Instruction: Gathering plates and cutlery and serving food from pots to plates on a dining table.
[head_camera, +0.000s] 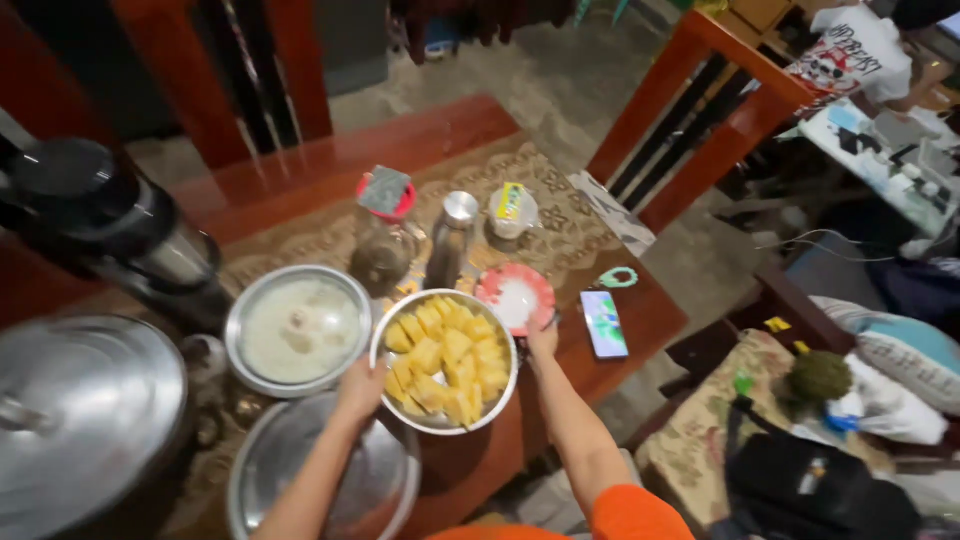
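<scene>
A round metal bowl (503, 400) full of yellow fruit chunks (447, 358) sits near the front edge of the wooden table (420, 135). My left hand (361, 389) grips the bowl's left rim. On the opposite rim, next to a small red-rimmed dish of white powder (514, 297), my right hand (541, 341) holds the bowl.
A metal bowl of white liquid (297, 329) stands left of the fruit bowl. Large pot lids (80, 420) lie at the left, a glass jar (383, 245), a steel bottle (449, 240) and a small tub (512, 211) behind. A phone (604, 323) lies at the right.
</scene>
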